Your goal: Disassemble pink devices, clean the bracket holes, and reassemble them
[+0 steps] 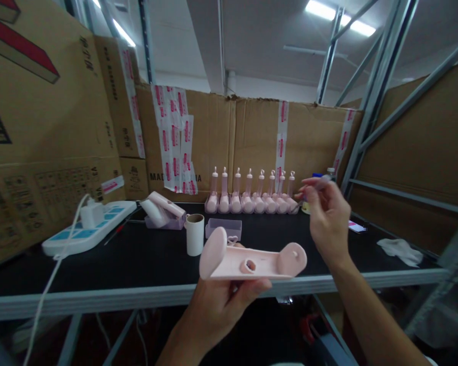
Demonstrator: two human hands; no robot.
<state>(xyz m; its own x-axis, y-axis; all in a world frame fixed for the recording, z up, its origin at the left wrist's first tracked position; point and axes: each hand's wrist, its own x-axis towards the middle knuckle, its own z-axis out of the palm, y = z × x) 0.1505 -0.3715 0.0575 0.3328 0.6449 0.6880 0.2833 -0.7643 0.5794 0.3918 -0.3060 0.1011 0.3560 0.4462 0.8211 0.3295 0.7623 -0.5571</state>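
Black worktop (137, 259) walled by cardboard boxes (49, 132), with a row of pink pieces (252, 195) standing at the back centre, a white power strip (89, 231) at left, a white cup (195, 234) and a small clear tray (224, 227) in the middle. Low in the centre of the frame, left hand (221, 300) closed from below around a pink plastic part (252, 260), held flat over the worktop's front edge. Right of centre, right hand (326, 216) raised, fingers pinched on a thin pen-like tool (320, 184), well above the pink part.
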